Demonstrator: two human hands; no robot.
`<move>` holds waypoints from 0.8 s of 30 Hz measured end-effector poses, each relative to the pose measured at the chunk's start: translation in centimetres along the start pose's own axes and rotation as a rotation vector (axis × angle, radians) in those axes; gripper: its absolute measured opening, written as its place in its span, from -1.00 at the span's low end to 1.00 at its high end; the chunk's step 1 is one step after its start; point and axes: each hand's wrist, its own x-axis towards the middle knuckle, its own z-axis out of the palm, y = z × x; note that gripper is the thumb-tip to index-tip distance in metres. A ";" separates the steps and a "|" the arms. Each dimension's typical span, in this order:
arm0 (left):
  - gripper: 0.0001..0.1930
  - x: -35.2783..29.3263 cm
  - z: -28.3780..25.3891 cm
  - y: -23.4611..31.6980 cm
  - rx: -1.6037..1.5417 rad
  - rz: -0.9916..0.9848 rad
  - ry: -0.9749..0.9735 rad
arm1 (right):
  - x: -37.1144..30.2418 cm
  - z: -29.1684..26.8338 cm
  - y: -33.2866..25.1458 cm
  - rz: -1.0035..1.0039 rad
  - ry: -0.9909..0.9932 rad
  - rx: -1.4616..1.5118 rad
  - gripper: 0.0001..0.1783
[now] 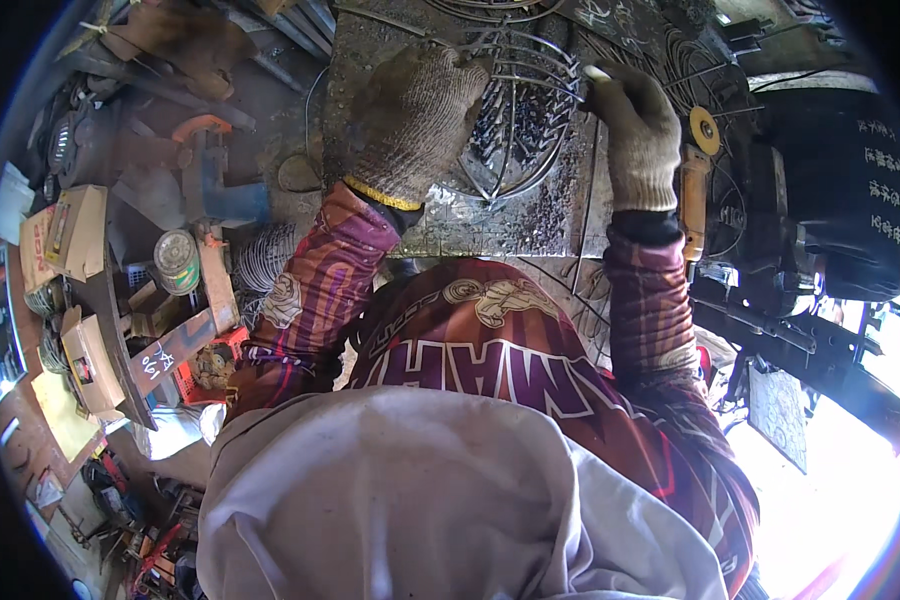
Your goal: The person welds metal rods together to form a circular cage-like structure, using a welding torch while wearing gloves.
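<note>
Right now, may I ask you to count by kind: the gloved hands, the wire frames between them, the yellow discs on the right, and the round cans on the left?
Gloved hands: 2, the left hand and the right hand
Wire frame: 1
Yellow disc: 1
Round can: 1
Total: 5

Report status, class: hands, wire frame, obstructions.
Left hand, right hand: gloved, at wire frame. Frame over bench. Yellow disc beside right hand, clear of frame.

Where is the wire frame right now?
In the head view, the wire frame is at upper centre, over the worktable, between the gloved left hand and the gloved right hand.
</note>
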 end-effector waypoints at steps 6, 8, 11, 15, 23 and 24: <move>-0.62 -0.3 -0.2 0.5 -0.105 -0.047 -0.006 | -5.4 -3.0 3.8 0.204 0.003 -0.111 -0.72; -0.63 0.4 -0.5 0.8 -0.079 -0.055 -0.065 | -7.2 -3.7 5.1 0.294 -0.003 -0.162 -0.72; -0.67 0.6 -0.9 0.8 -0.068 -0.046 -0.067 | -8.3 -4.2 5.8 0.086 -0.053 -0.536 -0.74; -0.73 0.4 -0.2 0.5 -0.021 0.004 0.026 | -8.4 -4.0 6.4 -0.128 -0.094 -0.925 -0.77; -0.74 0.8 -0.8 0.7 0.073 -0.010 -0.032 | -9.3 -4.0 6.2 -0.186 -0.142 -0.917 -0.75; -0.74 0.8 -0.9 0.8 0.079 -0.015 -0.040 | -9.4 -4.1 6.3 -0.201 -0.106 -0.889 -0.74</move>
